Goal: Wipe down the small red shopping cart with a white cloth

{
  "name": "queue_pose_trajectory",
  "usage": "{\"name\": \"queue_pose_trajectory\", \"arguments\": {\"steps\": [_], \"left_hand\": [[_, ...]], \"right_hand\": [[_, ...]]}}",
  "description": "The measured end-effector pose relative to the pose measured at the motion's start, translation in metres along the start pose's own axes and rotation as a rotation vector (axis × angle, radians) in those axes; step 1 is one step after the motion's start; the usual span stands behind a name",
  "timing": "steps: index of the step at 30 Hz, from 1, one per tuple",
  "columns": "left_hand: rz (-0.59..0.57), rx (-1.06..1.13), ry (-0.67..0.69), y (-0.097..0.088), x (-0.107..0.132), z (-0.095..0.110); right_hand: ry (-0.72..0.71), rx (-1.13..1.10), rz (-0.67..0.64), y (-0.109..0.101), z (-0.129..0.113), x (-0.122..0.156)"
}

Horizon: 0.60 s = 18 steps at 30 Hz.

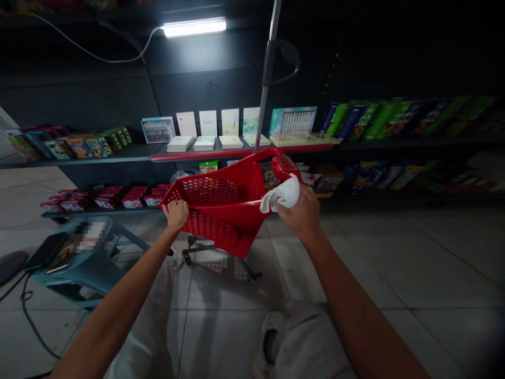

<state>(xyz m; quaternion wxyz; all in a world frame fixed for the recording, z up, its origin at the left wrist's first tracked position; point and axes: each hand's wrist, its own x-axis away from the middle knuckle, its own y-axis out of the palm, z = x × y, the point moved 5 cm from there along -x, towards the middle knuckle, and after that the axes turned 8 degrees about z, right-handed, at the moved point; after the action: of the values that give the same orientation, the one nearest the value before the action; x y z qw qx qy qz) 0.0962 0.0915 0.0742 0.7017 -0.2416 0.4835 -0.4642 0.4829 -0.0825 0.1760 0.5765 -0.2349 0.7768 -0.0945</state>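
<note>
A small red shopping cart (244,231) with perforated sides stands on the tiled floor, its basket seen from above. My left hand (177,215) is closed over the basket's rim at its left end. At the opposite end, my right hand (302,208) grips a white cloth (287,193) close against the red handle. The cloth partly covers the rim there, and the fingers under it are hidden. Behind the basket a metal pole (262,110) with a grey loop-shaped bracket rises past the shelf.
Booklets (208,123) and boxed sets line the shelf (134,152) behind the cart, with green and blue packets (366,118) further right. Red boxes (110,197) fill the lower shelf. A blue stool (118,226) carrying flat items and cables stands left. A lit tube lamp (195,27) hangs above.
</note>
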Motion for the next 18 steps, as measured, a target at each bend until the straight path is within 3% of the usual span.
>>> {"name": "queue_pose_trajectory", "arguments": {"steps": [2, 6, 10, 13, 18], "left_hand": [[0.005, 0.078, 0.101, -0.004, 0.018, 0.032], [-0.136, 0.321, 0.543, -0.015, 0.059, 0.121], [-0.205, 0.478, 0.596, -0.026, 0.07, 0.18], [-0.236, 0.402, 0.542, -0.024, 0.065, 0.196], [-0.141, 0.316, 0.446, -0.019, 0.059, 0.185]], "right_hand": [[-0.016, 0.007, -0.007, -0.001, -0.011, 0.001], [-0.056, 0.023, -0.032, -0.005, -0.033, 0.004], [-0.13, 0.02, -0.077, -0.01, -0.055, 0.009], [-0.207, -0.031, -0.13, -0.014, -0.07, 0.016], [-0.248, -0.102, -0.216, -0.017, -0.088, 0.023]]}}
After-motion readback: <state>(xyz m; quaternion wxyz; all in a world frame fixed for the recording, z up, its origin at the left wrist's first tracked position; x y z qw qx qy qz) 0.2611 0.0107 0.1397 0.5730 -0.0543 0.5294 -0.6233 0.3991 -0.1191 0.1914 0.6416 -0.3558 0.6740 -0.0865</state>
